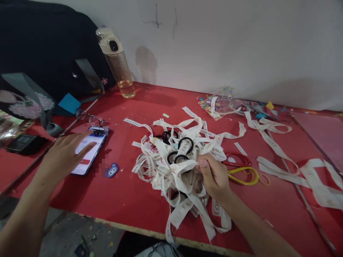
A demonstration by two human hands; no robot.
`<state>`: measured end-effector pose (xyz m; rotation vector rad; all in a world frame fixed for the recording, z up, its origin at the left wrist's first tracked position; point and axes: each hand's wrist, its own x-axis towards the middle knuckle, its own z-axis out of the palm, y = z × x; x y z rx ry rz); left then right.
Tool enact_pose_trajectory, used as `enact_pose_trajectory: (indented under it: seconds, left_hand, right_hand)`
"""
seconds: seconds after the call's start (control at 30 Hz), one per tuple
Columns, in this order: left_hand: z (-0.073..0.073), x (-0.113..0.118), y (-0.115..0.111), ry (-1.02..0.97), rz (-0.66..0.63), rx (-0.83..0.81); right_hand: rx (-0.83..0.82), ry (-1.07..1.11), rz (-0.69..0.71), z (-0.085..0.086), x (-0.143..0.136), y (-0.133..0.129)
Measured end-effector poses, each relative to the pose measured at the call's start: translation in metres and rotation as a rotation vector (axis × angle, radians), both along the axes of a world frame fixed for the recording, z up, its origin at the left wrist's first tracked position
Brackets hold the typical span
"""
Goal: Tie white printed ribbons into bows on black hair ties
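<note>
My left hand (65, 151) is spread over a phone (89, 151) whose screen is lit, at the left of the red table. Its fingers are apart and nothing is held in them. At the centre lies a tangled heap of white printed ribbons (158, 171) with several black rings (185, 145) among them. My right hand (213, 175) is closed at the heap's right side, thumb and forefinger pinching a white ribbon. Red-handled scissors (237, 159) and a yellow handle loop (243, 176) lie just right of this hand.
A tilted bottle (118, 64) stands near the wall beside a dark bag (48, 46). Glasses (95, 120) lie behind the phone. More ribbons (278, 146) and a clear plastic packet (219, 105) are at the right. The table's front edge (150, 233) runs below the heap.
</note>
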<state>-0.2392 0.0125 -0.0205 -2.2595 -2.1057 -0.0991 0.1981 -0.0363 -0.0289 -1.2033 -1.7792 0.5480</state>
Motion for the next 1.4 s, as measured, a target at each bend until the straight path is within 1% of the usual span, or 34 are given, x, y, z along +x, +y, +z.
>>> enact_pose_trajectory:
  seconds: [0.07,0.13,0.3,0.37,0.43,0.47,0.53,0.57,0.63,0.7,0.77,0.83,0.87,0.93,1.0,1.03,1.07,1.1,1.13,1.17,1.2,1.23,1.3,1.33,1.37,1.4]
  left_hand:
    - [0.000,0.000,0.002,-0.003,0.076,-0.014]
    - [0.001,0.001,0.002,-0.030,0.121,-0.040]
    - [0.002,0.007,0.000,-0.070,0.159,-0.053]
    - [0.003,0.012,-0.002,-0.055,0.122,-0.003]
    - [0.006,0.020,-0.005,-0.022,0.035,0.120]
    - [0.008,0.026,-0.008,-0.007,-0.012,0.209]
    - [0.014,0.045,-0.014,-0.013,-0.074,0.282]
    - [0.019,0.057,-0.018,-0.055,-0.119,0.250]
    - [0.027,0.088,-0.027,-0.239,-0.249,0.146]
    - [0.034,0.122,-0.037,-0.367,-0.447,0.067]
    - [0.040,0.155,-0.045,-0.457,-0.627,0.029]
    - [0.043,0.183,-0.050,-0.506,-0.730,-0.018]
    - [0.043,0.193,-0.051,-0.525,-0.781,-0.036]
    - [0.042,0.208,-0.051,-0.532,-0.881,-0.021]
    - [0.039,0.212,-0.046,-0.498,-0.933,0.000]
    - [0.038,0.210,-0.043,-0.472,-0.933,0.008]
    - [0.037,0.204,-0.039,-0.443,-0.901,0.014]
    - [0.036,0.195,-0.034,-0.428,-0.838,0.016]
    - [0.035,0.182,-0.029,-0.405,-0.744,0.026]
    - [0.035,0.167,-0.024,-0.366,-0.599,0.048]
    - [0.035,0.151,-0.020,-0.316,-0.435,0.106]
    - [0.034,0.133,-0.015,-0.229,-0.274,0.127]
    - [0.032,0.101,-0.009,-0.068,0.023,0.108]
    - [0.031,0.089,-0.006,-0.013,0.141,0.109]
    - [0.029,0.079,-0.004,0.032,0.214,0.097]
    - [0.028,0.073,-0.002,0.061,0.242,0.054]
  right_hand:
    - [-0.001,0.001,0.004,0.000,0.000,0.000]
    - [-0.006,0.002,0.005,0.001,0.000,0.000]
    - [-0.012,0.007,0.000,0.001,-0.001,0.000]
    - [-0.008,0.007,0.001,0.000,-0.001,0.000]
    - [-0.002,0.002,-0.002,0.000,-0.001,0.000]
    - [0.002,-0.003,-0.005,0.000,-0.001,0.000]
    - [0.021,-0.016,-0.006,0.000,-0.001,0.000]
    - [0.039,-0.024,-0.002,0.001,-0.001,0.000]
    - [0.087,-0.047,0.031,0.004,-0.002,-0.001]
    - [0.148,-0.070,0.100,0.007,-0.003,-0.002]
    - [0.209,-0.081,0.190,0.010,-0.005,-0.003]
    - [0.257,-0.088,0.260,0.012,-0.007,-0.004]
    - [0.271,-0.093,0.286,0.013,-0.007,-0.004]
    - [0.297,-0.101,0.325,0.013,-0.009,-0.004]
    - [0.305,-0.112,0.334,0.013,-0.009,-0.003]
    - [0.303,-0.121,0.326,0.013,-0.009,-0.003]
    - [0.301,-0.128,0.311,0.013,-0.008,-0.003]
    - [0.301,-0.131,0.291,0.012,-0.008,-0.002]
    - [0.298,-0.130,0.269,0.012,-0.007,-0.002]
    - [0.298,-0.124,0.250,0.012,-0.007,-0.001]
    - [0.296,-0.121,0.233,0.011,-0.006,-0.001]
    - [0.290,-0.120,0.216,0.010,-0.006,0.000]
    - [0.272,-0.131,0.189,0.009,-0.005,0.000]
    - [0.266,-0.139,0.179,0.009,-0.005,0.000]
    - [0.264,-0.144,0.172,0.009,-0.005,0.000]
    - [0.263,-0.149,0.168,0.009,-0.005,0.000]
